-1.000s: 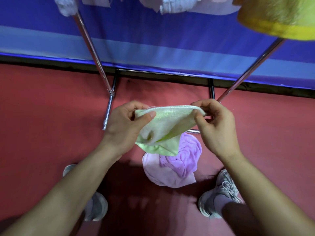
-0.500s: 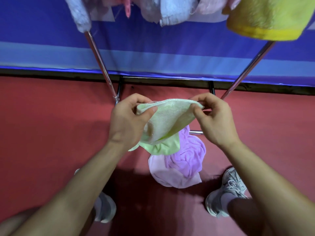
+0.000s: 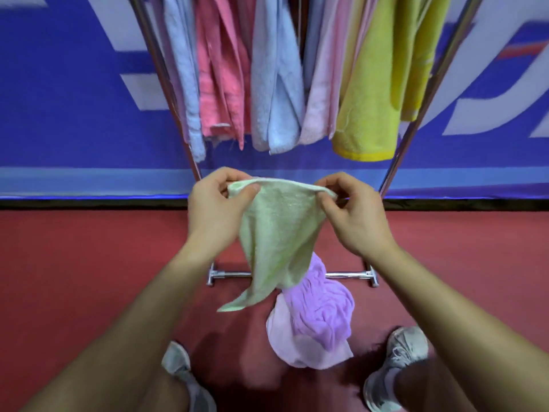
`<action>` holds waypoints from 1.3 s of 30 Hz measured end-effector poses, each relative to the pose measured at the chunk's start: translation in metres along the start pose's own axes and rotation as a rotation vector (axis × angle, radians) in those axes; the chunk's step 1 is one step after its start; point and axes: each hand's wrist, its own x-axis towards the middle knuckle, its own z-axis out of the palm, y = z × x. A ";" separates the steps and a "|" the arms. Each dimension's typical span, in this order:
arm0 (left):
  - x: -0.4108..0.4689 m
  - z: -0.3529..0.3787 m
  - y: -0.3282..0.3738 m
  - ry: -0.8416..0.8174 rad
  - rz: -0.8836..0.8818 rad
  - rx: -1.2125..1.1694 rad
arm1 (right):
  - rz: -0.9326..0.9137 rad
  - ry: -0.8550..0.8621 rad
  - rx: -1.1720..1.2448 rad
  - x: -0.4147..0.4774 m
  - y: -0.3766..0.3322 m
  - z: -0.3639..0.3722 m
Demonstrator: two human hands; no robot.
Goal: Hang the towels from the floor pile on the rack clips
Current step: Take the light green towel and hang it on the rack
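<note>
Head view: the left hand point(image 3: 218, 217) and the right hand point(image 3: 355, 223) each pinch 1 end of the top hem of a pale green towel point(image 3: 276, 233), thumb against curled fingers. The hem is drawn out between them and the rest of the cloth hangs free above the red floor point(image 3: 74, 278).

The green towel is clear of the floor pile point(image 3: 318, 319), a lilac heap on the floor between the person's 2 shoes, just in front of the base bar of the rack point(image 3: 416, 108). The heap looks like 2 towels in slightly different shades, though it may be 1 folded over.

Above the hands, a pink towel point(image 3: 219, 84), a pale blue towel point(image 3: 276, 90) and a yellow towel point(image 3: 371, 93) hang in the row. The clips lie beyond the top edge of the frame.

The step in hand seems to be the carry-up: the towel is picked and spread but not clipped. The next move calls for lifting the hem to a free clip, then holding it with 1 hand while the other opens the clip.
</note>
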 end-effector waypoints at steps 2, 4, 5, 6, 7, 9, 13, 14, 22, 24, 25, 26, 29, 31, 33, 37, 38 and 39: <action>0.005 -0.010 0.032 0.006 0.082 0.006 | -0.049 0.009 -0.010 0.010 -0.025 -0.019; 0.008 -0.020 0.060 0.013 0.138 0.009 | -0.085 0.020 -0.007 0.016 -0.046 -0.034; 0.010 -0.024 0.072 0.024 0.157 0.010 | -0.100 0.031 -0.006 0.017 -0.056 -0.041; 0.011 -0.028 0.082 0.036 0.172 0.009 | -0.110 0.042 -0.012 0.019 -0.066 -0.047; 0.012 -0.033 0.092 0.046 0.184 0.004 | -0.123 0.051 -0.021 0.021 -0.075 -0.053; 0.014 -0.040 0.109 0.053 0.196 -0.007 | -0.146 0.057 -0.034 0.025 -0.090 -0.066; 0.012 -0.055 0.131 0.017 0.212 0.000 | -0.170 0.034 -0.070 0.030 -0.111 -0.089; 0.011 -0.058 0.134 0.001 0.216 0.014 | -0.169 0.025 -0.086 0.029 -0.115 -0.094; -0.002 -0.064 0.139 -0.032 0.109 -0.006 | -0.161 -0.057 -0.191 0.020 -0.136 -0.110; -0.006 -0.059 0.142 -0.010 0.055 -0.048 | -0.116 -0.053 -0.204 0.020 -0.140 -0.112; -0.008 -0.056 0.144 -0.003 0.033 -0.072 | -0.079 -0.054 -0.192 0.020 -0.142 -0.113; -0.011 -0.052 0.146 0.005 0.011 -0.095 | -0.037 -0.057 -0.164 0.021 -0.142 -0.113; -0.018 -0.042 0.154 0.042 -0.038 -0.147 | 0.091 -0.069 -0.028 0.023 -0.143 -0.111; -0.022 -0.035 0.158 0.080 -0.074 -0.194 | 0.148 -0.071 0.069 0.021 -0.146 -0.107; -0.027 -0.027 0.162 0.097 -0.128 -0.275 | 0.186 -0.074 0.150 0.017 -0.152 -0.104; -0.038 -0.012 0.165 0.074 -0.247 -0.426 | 0.221 -0.039 0.220 0.010 -0.158 -0.095; -0.042 -0.009 0.167 0.060 -0.259 -0.445 | 0.213 -0.027 0.212 0.009 -0.158 -0.092; -0.046 -0.007 0.169 0.047 -0.264 -0.461 | 0.207 -0.018 0.203 0.007 -0.159 -0.089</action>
